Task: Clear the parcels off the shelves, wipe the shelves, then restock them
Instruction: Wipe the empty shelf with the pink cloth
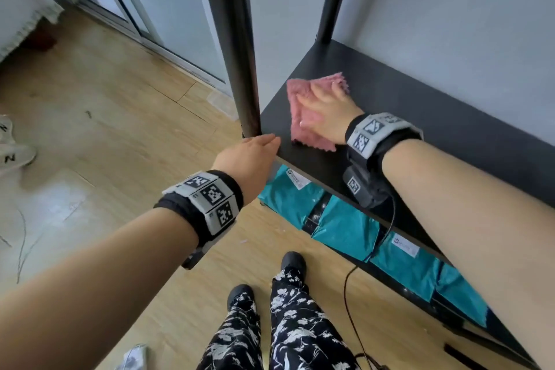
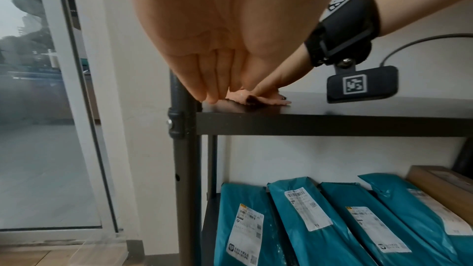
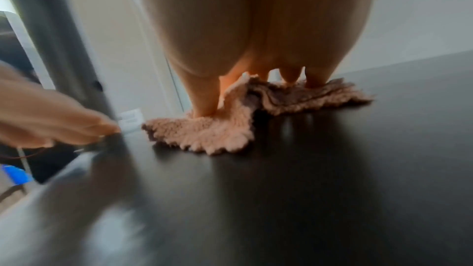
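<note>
- The right hand (image 1: 322, 112) lies flat on a pink cloth (image 1: 303, 126) at the centre of the head view, straight fingers (image 3: 204, 96) pressing it onto the black shelf (image 1: 420, 135), near the front left corner.
- The left hand (image 1: 249, 156) has its straight, unbent fingers (image 2: 204, 80) touching the shelf's front corner beside the black post (image 1: 240, 48), holding nothing.
- Teal parcels (image 2: 320, 219) lie side by side on the shelf below, in the lower right of the left wrist view, next to a brown box (image 2: 442, 185).
- Their white labels (image 2: 245, 234) carry barcodes; the print is too small to read.
- Both wristbands (image 1: 207, 198) show black-and-white square codes.

pink cloth (image 1: 303, 117) flat on black shelf (image 1: 420, 117)
</note>
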Motion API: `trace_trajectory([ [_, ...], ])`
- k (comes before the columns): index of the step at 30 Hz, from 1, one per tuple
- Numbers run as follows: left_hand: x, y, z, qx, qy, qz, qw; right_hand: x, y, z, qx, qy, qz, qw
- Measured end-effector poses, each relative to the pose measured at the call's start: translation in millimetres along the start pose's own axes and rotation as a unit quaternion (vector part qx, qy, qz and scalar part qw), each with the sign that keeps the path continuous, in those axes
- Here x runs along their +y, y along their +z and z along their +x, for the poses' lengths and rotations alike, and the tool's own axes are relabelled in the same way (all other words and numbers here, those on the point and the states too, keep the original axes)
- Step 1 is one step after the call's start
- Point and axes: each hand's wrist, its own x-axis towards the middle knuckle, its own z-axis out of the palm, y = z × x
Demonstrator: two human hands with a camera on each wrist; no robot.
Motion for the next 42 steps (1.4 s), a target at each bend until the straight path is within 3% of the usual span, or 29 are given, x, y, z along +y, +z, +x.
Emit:
trace_trajectory([
  [3,11,1,18,-0.028,0.004,0.011,1.000,39,1,17,-0.021,0.048,0.026,0.998],
  [7,16,4,42,-0.065,-0.010,0.056,0.996,77,-3,27,0.005,0.170,0.126,0.977],
  [11,20,1,49,-0.103,-0.007,0.138,0.985,82,-22,32,-0.007,0.221,0.116,0.968],
  [16,20,-5,46,-0.124,0.001,0.168,0.978,34,-31,53,0.047,0.134,0.158,0.977],
  [21,21,-5,44,-0.134,0.037,0.220,0.965,-30,-17,50,0.042,-0.090,0.080,0.992],
  [24,20,-5,43,-0.138,0.056,0.239,0.960,-18,-18,38,0.040,-0.059,0.080,0.994],
  [26,19,-5,44,-0.143,0.027,0.215,0.966,12,-20,41,-0.003,-0.039,0.088,0.995],
  [27,18,-4,45,-0.141,0.020,0.208,0.968,26,-24,37,-0.085,-0.070,0.137,0.985],
  [28,17,-3,46,-0.139,0.018,0.204,0.969,42,-22,35,-0.176,-0.134,0.201,0.954],
  [29,17,-2,46,-0.138,0.019,0.209,0.968,57,-18,33,-0.194,-0.128,0.266,0.935],
  [30,18,-2,46,-0.139,0.018,0.212,0.967,70,-14,28,-0.135,-0.045,0.261,0.955],
  [32,19,-4,45,-0.138,0.016,0.223,0.965,98,3,20,0.046,0.160,0.122,0.978],
  [34,22,-6,42,-0.137,0.021,0.238,0.961,111,20,9,0.042,0.224,0.095,0.969],
  [37,24,-6,40,-0.134,0.019,0.243,0.960,90,33,6,0.020,0.225,0.091,0.970],
  [42,24,-7,36,-0.134,0.014,0.223,0.966,15,43,-40,0.012,0.095,0.081,0.992],
])
